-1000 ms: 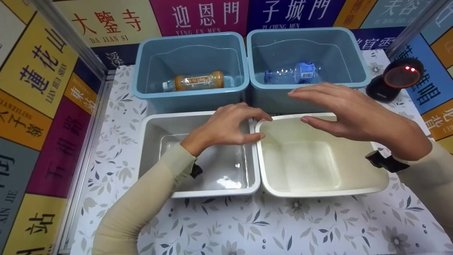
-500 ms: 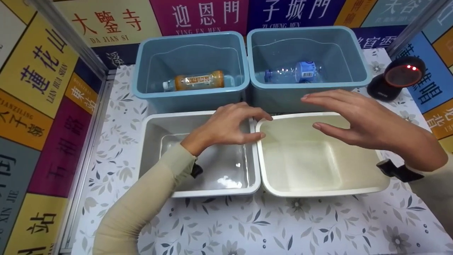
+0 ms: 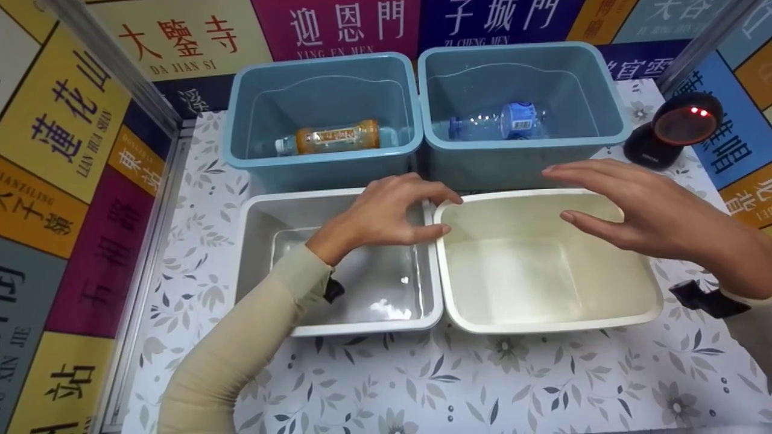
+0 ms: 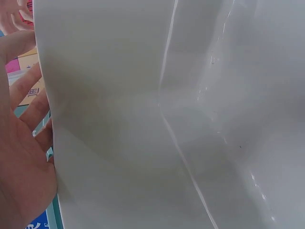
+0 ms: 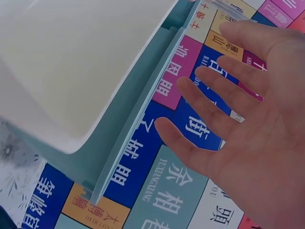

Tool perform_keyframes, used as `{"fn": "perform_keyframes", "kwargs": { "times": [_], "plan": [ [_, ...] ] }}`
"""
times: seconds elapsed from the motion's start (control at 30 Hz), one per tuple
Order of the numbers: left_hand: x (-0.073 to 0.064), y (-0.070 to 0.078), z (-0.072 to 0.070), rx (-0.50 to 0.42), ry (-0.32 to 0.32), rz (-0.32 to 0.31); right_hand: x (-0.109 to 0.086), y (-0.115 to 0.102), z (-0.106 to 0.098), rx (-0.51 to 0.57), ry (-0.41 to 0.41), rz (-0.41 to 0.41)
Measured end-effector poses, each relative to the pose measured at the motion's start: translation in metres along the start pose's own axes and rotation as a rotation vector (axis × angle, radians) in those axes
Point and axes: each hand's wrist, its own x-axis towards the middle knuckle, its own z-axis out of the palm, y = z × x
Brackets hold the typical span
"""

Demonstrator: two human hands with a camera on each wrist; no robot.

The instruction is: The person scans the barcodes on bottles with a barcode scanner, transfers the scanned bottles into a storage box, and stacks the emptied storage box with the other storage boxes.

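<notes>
My left hand hovers over the grey-white bin, thumb and forefinger spread apart. Their tips reach the near corner of the cream bin beside it; whether they touch its rim I cannot tell. Nothing lies between the fingers, and the left wrist view shows the loose palm by a bin edge. Above the cream bin's right side, my right hand is held in the air with straight fingers. The right wrist view shows the same hand bare, holding nothing. No object shows inside either front bin.
Behind stand two blue bins. The left one holds an orange-labelled bottle; the right one holds a clear blue-labelled bottle. At the back right stands a black device with red lights. A floral cloth covers the table.
My right hand has drifted to the right and slightly down, away from the middle of the cream bin. The left hand has stayed in place, and the bins and bottles are where they were.
</notes>
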Motion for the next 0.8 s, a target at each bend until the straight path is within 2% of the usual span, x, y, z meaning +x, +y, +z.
{"fn": "perform_keyframes", "kwargs": {
  "times": [0.27, 0.43, 0.6, 0.73, 0.8],
  "plan": [
    [0.000, 0.000, 0.000, 0.003, 0.010, 0.005, -0.010, 0.003, -0.002, -0.011, -0.009, 0.042],
    [-0.001, 0.001, 0.001, -0.002, -0.001, -0.006, -0.019, 0.006, -0.001, 0.002, -0.032, 0.116],
    [-0.001, 0.002, -0.002, 0.005, -0.040, 0.039, -0.031, 0.011, 0.000, 0.015, -0.039, 0.183],
    [-0.001, 0.002, -0.006, 0.014, -0.069, 0.083, -0.038, 0.014, 0.002, 0.034, -0.043, 0.197],
    [-0.001, 0.002, -0.007, 0.022, -0.069, 0.084, -0.041, 0.016, 0.003, 0.037, -0.046, 0.201]
  ]
}}
